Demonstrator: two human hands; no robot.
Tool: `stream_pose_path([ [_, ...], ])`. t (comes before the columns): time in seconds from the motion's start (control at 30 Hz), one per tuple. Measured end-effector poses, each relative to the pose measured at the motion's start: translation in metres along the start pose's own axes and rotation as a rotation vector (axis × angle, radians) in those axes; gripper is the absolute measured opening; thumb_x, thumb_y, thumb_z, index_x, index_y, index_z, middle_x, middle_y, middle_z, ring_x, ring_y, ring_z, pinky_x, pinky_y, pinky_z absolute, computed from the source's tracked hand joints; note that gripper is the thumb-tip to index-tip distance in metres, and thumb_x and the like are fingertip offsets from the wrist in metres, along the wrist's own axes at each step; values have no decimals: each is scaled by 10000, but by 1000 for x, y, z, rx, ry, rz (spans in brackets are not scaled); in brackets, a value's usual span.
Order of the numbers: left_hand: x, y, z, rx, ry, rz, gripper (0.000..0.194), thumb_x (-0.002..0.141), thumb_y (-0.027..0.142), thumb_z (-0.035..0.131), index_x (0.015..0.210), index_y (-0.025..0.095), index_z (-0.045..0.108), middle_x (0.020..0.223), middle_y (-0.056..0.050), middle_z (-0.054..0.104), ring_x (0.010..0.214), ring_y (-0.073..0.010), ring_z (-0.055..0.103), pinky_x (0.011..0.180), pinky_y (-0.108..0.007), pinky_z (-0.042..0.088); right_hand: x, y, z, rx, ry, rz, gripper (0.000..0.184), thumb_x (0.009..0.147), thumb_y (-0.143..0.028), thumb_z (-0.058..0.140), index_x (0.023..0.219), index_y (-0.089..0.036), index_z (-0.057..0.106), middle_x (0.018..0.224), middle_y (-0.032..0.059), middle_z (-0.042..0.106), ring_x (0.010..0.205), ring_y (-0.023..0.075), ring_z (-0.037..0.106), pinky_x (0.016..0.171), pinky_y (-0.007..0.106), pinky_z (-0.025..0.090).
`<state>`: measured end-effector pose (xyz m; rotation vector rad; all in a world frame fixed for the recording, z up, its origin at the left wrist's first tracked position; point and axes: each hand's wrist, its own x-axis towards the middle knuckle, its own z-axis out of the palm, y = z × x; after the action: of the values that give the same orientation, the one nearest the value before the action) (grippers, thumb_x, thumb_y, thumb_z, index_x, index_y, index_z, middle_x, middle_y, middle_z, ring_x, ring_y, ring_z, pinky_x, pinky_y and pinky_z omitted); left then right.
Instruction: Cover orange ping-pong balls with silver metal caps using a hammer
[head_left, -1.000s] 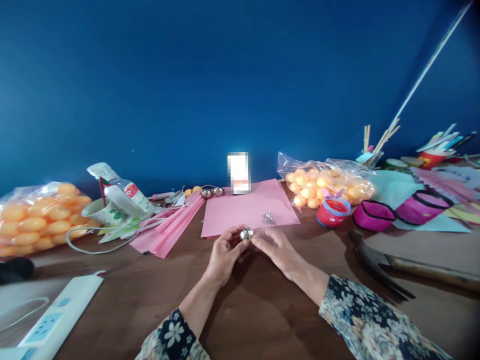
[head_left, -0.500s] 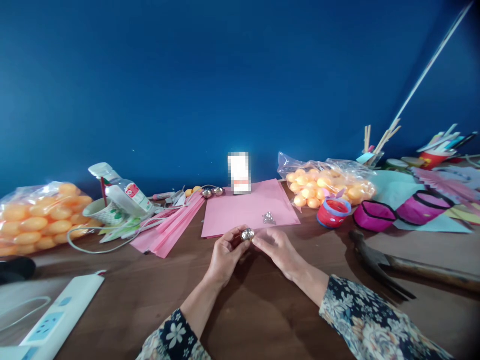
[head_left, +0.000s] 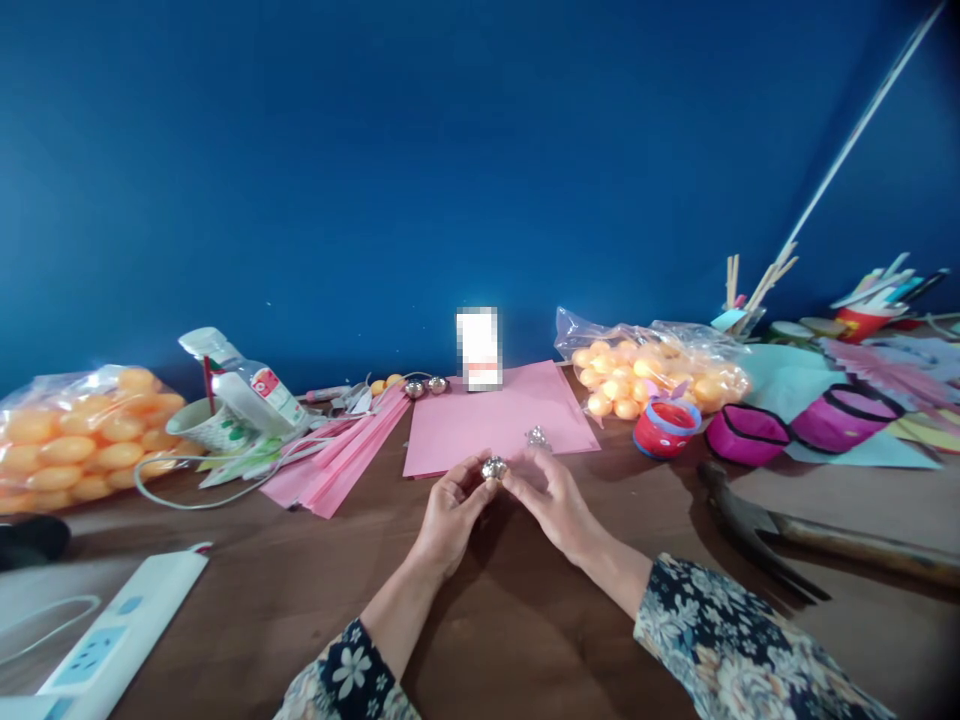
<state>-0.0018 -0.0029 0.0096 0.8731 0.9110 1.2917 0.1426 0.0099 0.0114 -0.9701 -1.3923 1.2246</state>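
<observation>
A small shiny silver ball [head_left: 493,468] is pinched between the thumb and bent fingers of my left hand [head_left: 452,505]. My right hand [head_left: 556,505] meets it from the other side, thumb and fingertips closed on its right edge. Both hands are just over the brown table, at the near edge of some pink paper sheets [head_left: 480,425]. On that paper, beyond my right fingers, lies a small pile of silvery bits [head_left: 536,437], too small to make out. Two similar shiny balls [head_left: 425,387] rest at the paper's far left corner.
A claw hammer [head_left: 787,530] lies to the right, behind it a red cup [head_left: 666,428] and magenta fabric rings [head_left: 748,434]. Bags of orange balls [head_left: 82,430] stand on both sides. Pink strips [head_left: 337,450], a leaning bottle [head_left: 259,385] and a power strip [head_left: 112,630] are left.
My right hand has moved slightly left, its fingertips now against the silver ball. The ball has turned a little in my left fingers, and the left hand has stayed nearly in place.
</observation>
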Motion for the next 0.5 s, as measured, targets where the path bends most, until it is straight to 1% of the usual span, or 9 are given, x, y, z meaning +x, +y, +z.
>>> stream_pose_path([
  [0.13,0,1,1,-40,-9,-20,457,686,235,706,1119,158,581,1072,-95,660,956,-196,621,932,-360,436,-1,-1,-1,-137,38,-91,136,796,-284,577,893,-188,580,881,40,656,752,166,636,682,272,526],
  [0.27,0,1,2,-95,44,-46,383,698,258,698,1056,147,618,979,-74,686,844,-155,646,851,-296,481,-2,-1,-3,-297,54,-266,150,825,-208,526,947,-197,612,952,60,654,878,181,612,804,302,495],
  [0.33,0,1,2,-109,61,-46,358,685,249,710,1019,148,633,954,-60,690,829,-140,645,835,-269,485,-4,-2,-4,-351,47,-335,180,837,-183,496,962,-207,623,971,62,650,920,185,597,839,313,478],
  [0.4,0,1,2,-119,52,-36,342,681,240,713,1002,149,637,964,-58,686,856,-142,641,844,-264,481,-5,-3,-4,-373,41,-363,208,849,-177,470,973,-220,632,985,60,649,939,186,592,850,316,474],
  [0.5,-1,1,1,-121,16,-25,315,691,233,706,987,155,632,969,-54,679,874,-148,639,863,-283,478,-5,-4,-4,-364,38,-343,233,860,-182,449,995,-231,633,1001,56,652,954,185,594,856,314,474],
])
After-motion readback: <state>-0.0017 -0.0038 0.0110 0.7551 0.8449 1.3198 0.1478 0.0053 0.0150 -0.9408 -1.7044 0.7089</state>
